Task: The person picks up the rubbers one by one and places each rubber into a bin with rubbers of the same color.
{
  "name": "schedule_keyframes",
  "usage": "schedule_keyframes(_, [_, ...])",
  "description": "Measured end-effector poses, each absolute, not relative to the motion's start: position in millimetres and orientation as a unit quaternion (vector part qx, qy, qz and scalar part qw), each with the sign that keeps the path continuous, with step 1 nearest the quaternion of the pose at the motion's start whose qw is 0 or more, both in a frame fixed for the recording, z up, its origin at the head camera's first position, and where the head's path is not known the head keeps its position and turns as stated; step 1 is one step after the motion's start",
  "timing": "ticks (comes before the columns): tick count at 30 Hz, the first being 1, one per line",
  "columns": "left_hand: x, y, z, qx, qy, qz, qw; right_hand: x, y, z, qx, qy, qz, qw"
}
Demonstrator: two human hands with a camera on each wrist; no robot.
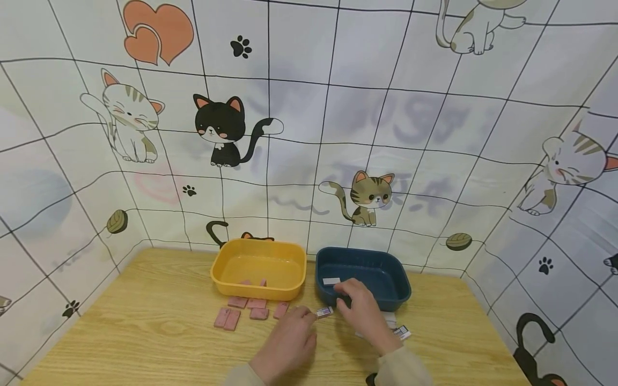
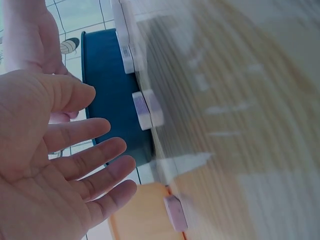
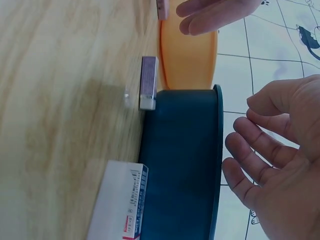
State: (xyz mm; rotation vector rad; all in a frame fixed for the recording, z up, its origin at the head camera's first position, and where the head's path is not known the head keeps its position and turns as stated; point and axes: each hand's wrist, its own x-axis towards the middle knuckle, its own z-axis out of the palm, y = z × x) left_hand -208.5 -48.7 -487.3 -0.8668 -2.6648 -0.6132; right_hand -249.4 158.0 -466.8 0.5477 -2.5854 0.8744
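The left hand (image 1: 289,339) hovers over the table beside a small white block with a purple side (image 1: 324,312); in the left wrist view its fingers are spread, holding nothing. Over the front rim of the dark blue bin (image 1: 401,305) is the right hand (image 1: 364,316), its fingers loosely bent and empty in the right wrist view. One white block (image 1: 331,281) shows inside the blue bin. Partly behind the right forearm, more white blocks (image 1: 402,332) lie on the table. A white box with printed text (image 3: 117,200) stands large in the right wrist view.
A yellow bin (image 1: 285,294) stands left of the blue one, with pink pieces inside. Several pink blocks (image 1: 232,320) lie in front of it on the wooden table (image 1: 159,321). Behind the table hangs a white gridded cloth with cats (image 1: 299,107). A small black object (image 1: 370,379) shows by the right sleeve.
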Motion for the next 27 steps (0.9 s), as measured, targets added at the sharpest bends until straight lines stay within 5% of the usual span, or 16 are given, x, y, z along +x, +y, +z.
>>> schedule_keyframes(8, [-214, -62, -488, -0.291, -0.923, -0.186, 0.168, -240, 152, -476, 0.209, -0.906, 0.311, 0.198])
schedule_keyframes(27, [-226, -79, -497, -0.243, -0.945, -0.157, 0.153, -222, 138, -486, 0.224, -0.902, 0.318, 0.186])
